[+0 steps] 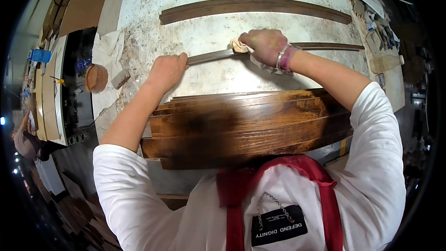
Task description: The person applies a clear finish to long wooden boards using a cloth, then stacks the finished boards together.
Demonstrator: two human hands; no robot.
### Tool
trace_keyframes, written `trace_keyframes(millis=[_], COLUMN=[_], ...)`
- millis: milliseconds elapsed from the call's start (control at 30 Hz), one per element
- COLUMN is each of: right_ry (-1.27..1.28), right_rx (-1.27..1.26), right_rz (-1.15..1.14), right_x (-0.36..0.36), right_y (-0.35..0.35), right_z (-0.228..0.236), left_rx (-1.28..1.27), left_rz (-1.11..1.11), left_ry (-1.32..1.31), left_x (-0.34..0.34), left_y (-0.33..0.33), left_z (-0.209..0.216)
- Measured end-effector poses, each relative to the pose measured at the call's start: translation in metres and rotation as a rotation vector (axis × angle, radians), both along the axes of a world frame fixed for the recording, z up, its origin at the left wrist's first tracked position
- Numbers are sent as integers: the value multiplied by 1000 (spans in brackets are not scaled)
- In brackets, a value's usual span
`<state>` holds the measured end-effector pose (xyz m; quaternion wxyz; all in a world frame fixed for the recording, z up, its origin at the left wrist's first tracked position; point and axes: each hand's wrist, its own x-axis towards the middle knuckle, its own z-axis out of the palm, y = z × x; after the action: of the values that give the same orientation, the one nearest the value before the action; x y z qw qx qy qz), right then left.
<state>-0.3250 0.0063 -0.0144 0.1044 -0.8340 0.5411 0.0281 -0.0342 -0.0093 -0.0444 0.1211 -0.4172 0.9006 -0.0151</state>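
My left hand (168,72) is closed round the left end of a narrow wooden strip (211,57). My right hand (268,47), stained purplish, presses a cream cloth (238,45) onto the same strip near its middle. Left of the cloth the strip looks greyish; to the right it shows dark brown. A bracelet and a pink band circle my right wrist. Nearest me lie several broad, glossy brown-stained boards (246,118), side by side and partly overlapping. Beyond the strip rests a bundle of dark brown strips (255,9).
The worktable (139,4) is pale and stain-spotted. On its left stand a brown bowl (96,78) and a small grey block (121,79). A translucent bottle (386,63) lies at the right edge. Cardboard (86,2) sits far left, and another person (28,137) is beyond.
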Motion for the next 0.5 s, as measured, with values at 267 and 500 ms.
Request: trace_keyframes(millis=[267, 500], right_ry=[-39, -28], right_rx=[117, 303], right_rz=[-32, -120], right_x=[61, 66], right_y=[-12, -12], right_z=[3, 22], left_rx=[-8, -89], left_rz=[-29, -97], left_ry=[-51, -11], left_x=[0, 1], left_y=[-3, -5], left_z=[7, -1])
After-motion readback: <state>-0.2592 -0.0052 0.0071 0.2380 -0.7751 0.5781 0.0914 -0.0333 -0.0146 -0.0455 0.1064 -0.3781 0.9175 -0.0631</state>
